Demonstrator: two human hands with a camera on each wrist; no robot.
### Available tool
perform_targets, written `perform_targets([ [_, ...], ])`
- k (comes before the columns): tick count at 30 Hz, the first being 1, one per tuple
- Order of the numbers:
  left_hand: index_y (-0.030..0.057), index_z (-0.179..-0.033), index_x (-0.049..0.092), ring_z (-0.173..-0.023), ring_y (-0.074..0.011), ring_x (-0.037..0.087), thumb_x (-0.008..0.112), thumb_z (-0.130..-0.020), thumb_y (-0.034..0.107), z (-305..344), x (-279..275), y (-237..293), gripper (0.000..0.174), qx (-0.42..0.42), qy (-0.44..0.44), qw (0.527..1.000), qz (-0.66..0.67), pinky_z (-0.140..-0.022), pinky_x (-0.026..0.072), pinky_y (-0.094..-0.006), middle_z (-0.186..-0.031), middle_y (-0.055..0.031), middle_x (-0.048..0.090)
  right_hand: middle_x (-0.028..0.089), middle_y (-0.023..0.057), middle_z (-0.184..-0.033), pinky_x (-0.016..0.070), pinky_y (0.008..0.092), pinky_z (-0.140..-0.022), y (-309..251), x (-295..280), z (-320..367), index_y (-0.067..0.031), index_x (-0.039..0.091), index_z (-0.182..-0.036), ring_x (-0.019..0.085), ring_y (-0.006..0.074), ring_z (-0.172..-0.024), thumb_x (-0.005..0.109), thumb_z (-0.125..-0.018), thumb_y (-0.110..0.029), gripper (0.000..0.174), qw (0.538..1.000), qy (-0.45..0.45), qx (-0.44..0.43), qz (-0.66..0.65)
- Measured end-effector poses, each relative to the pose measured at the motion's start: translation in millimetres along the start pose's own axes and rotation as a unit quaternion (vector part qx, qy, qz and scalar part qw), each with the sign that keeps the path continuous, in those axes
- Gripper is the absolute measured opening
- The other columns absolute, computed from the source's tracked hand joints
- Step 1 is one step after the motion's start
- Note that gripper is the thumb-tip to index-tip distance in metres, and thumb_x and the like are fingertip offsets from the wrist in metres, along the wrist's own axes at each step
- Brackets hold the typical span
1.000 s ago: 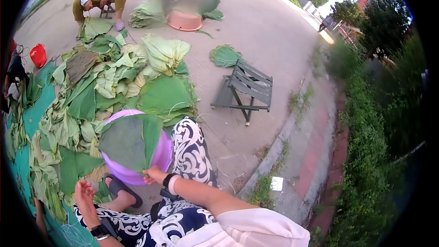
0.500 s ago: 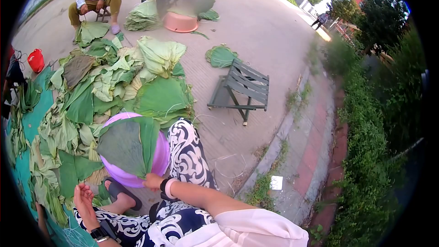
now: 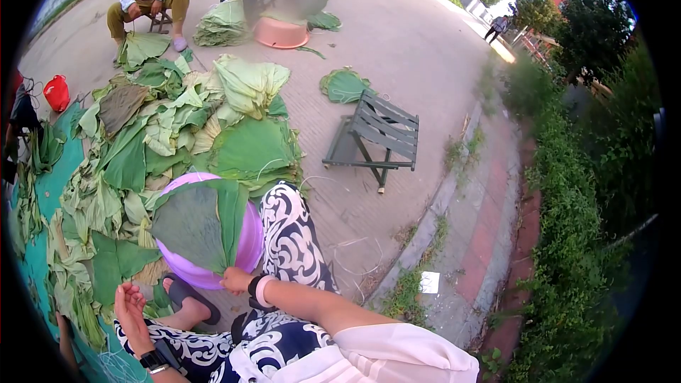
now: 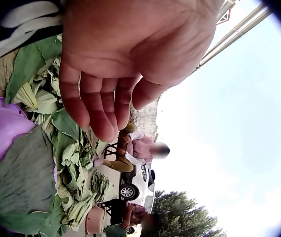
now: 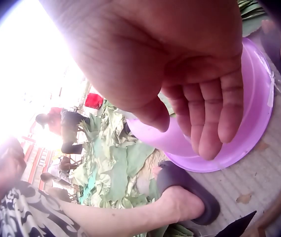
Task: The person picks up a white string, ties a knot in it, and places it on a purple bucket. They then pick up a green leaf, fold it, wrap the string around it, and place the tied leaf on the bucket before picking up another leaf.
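Observation:
A folded green lotus leaf (image 3: 190, 223) lies across a purple plastic basin (image 3: 250, 241) before the wearer's knees. The right hand (image 3: 236, 280) pinches the leaf's pointed lower end at the basin's near edge. In the right wrist view, the right hand's fingers (image 5: 210, 116) bend loosely in front of the purple basin, and most of the leaf is hidden behind the hand. The left hand (image 3: 131, 308) is held up over the left thigh, palm turned inward and fingers slightly bent. Nothing is in it in the left wrist view, where the leaf (image 4: 21, 173) appears below.
A wide heap of lotus leaves (image 3: 170, 120) spreads over a green sheet (image 3: 53, 184) ahead and left. A folding stool (image 3: 376, 138) stands to the right, near the kerb. Two seated people work beyond the heap, one beside a pink basin (image 3: 281, 33). A red bag (image 3: 56, 93) sits far left.
The right hand stays at the leaf's tip, and the left hand remains raised. The view has shifted slightly. A distant walking person shows more fully at the upper right.

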State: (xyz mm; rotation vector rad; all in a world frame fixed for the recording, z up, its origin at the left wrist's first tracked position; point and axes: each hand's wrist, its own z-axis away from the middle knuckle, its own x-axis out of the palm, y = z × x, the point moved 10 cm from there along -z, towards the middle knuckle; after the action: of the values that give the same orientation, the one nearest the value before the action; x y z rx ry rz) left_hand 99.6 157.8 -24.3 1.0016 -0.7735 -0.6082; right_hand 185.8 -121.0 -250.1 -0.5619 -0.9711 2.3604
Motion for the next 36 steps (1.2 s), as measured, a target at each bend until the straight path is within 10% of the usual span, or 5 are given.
perform_targets([
  [12, 0.0060, -0.104, 0.060, -0.076, -0.0089, 0.056, 0.057, -0.096, 0.036, 1, 2, 1, 0.032, 0.001, 0.014, 1.000, -0.007, -0.070, 0.0464, -0.0235, -0.090, -0.0018, 0.060, 0.066, 0.0089, -0.068, 0.0498, 0.0335, -0.047, 10, 8, -11, -0.0004, 0.067, -0.090, 0.064, 0.0198, -0.052, 0.059, -0.091, -0.024, 0.025, 1.000, -0.016, 0.012, -0.022],
  [36, 0.0049, -0.107, 0.059, -0.077, -0.0089, 0.056, 0.056, -0.097, 0.036, 1, 0, 0, 0.033, 0.002, 0.003, 1.000, -0.006, -0.070, 0.0466, -0.0232, -0.092, -0.0022, 0.060, 0.064, 0.0105, -0.062, 0.0505, 0.0354, -0.045, -1, 1, 1, 0.0027, 0.065, -0.072, 0.064, 0.0217, -0.050, 0.059, -0.087, -0.023, 0.030, 1.000, 0.003, -0.005, -0.026],
])
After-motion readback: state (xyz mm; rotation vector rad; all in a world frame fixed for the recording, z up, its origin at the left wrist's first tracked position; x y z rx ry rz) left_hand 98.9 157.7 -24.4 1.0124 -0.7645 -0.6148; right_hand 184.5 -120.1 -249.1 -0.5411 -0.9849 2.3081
